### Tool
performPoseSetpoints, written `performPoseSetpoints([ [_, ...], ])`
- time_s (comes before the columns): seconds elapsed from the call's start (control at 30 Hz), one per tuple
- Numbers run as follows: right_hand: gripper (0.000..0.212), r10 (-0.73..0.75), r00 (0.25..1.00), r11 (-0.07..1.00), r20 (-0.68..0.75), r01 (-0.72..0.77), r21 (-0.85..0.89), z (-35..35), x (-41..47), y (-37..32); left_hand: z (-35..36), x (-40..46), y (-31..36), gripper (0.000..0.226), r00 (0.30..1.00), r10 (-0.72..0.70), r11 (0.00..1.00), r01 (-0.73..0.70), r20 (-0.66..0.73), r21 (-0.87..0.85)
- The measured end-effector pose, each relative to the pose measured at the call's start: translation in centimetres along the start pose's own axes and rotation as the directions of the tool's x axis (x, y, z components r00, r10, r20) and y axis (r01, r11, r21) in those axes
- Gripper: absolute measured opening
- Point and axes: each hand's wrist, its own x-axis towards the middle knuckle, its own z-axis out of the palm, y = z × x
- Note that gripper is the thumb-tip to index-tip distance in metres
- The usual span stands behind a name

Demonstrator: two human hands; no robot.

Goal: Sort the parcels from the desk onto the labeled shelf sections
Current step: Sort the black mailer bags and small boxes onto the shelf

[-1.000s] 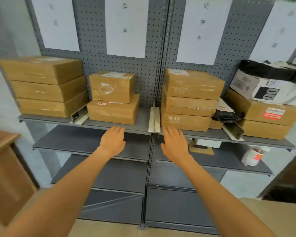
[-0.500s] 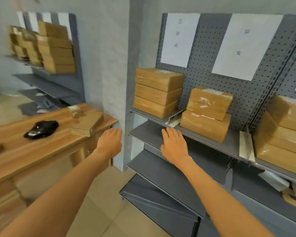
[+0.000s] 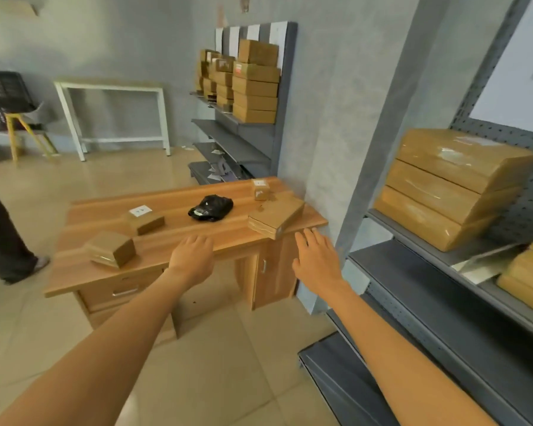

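Note:
A wooden desk stands ahead of me with several parcels on it: a flat brown box at its right end, a small brown box behind that, a black plastic bag parcel in the middle, and two brown boxes toward the left. My left hand hovers over the desk's near edge, fingers relaxed and empty. Beside the desk's right corner, just below the flat box, my right hand reaches out with fingers spread, also empty. The grey shelf on my right carries a stack of brown boxes.
A second grey shelf stacked with boxes stands against the far wall. A white table frame and a yellow stool are at the back left. A person's leg shows at the left edge. Tiled floor lies between me and the desk.
My view has swung left from the shelf to the desk. Both hands stay open and empty, now stretched toward the desk instead of the shelf.

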Motion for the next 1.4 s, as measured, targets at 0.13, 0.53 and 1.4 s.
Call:
performPoseSetpoints([
  [0.13,0.059,-0.058,0.998,0.998,0.006,0.058,0.017,2.4,5.6,-0.8,0.9,3.9,-2.6,0.044,0.996,-0.079,0.997,0.079,0.038,0.005],
  [0.53,0.051,-0.158,0.987,0.987,0.039,0.156,0.042,7.9,20.6,0.6,3.2,15.9,-4.7,0.044,0.991,-0.131,0.991,0.130,0.034,0.018],
  [1.4,0.057,-0.220,0.907,0.975,0.359,0.221,0.040,27.3,49.1,-12.9,15.2,39.3,-26.4,0.042,0.921,-0.242,0.957,0.279,0.305,-0.084],
])
